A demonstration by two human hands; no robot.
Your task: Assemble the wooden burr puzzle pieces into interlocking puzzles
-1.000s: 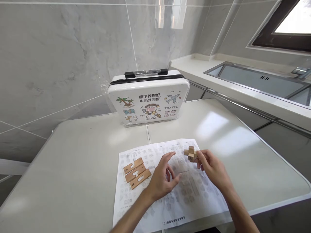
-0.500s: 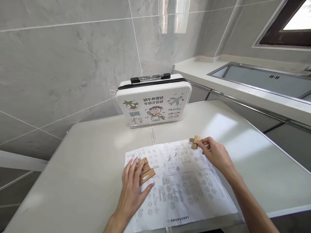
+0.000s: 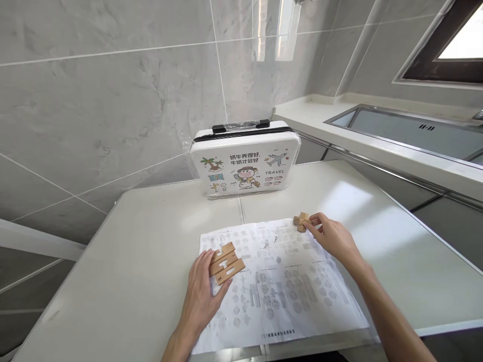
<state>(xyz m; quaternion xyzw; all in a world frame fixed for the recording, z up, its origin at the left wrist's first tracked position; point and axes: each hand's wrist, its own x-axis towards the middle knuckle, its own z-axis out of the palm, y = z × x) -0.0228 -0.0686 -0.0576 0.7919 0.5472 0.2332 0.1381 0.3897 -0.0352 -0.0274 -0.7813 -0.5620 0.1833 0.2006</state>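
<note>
Several flat wooden puzzle pieces (image 3: 227,263), with slots and notches cut in them, lie side by side on the left part of a printed instruction sheet (image 3: 279,301). My left hand (image 3: 204,286) closes on their left ends, fingers along the upper left and thumb by the lower edge. A small cross-shaped wooden burr puzzle (image 3: 301,221) sits at the sheet's upper right corner. The thumb and fingers of my right hand (image 3: 332,236) pinch its right arm. The fingertips of my left hand are partly hidden by the pieces.
A white cartoon-printed case (image 3: 245,166) with a black handle stands behind the sheet, partly wrapped in clear plastic. The white table (image 3: 151,261) meets a tiled wall (image 3: 113,100) at the back. To the right is a counter with a sink (image 3: 407,128).
My left hand has drawn back from over the flat pieces to their left ends, uncovering their slots. My right hand keeps its pinch on the burr puzzle. The view has tilted slightly.
</note>
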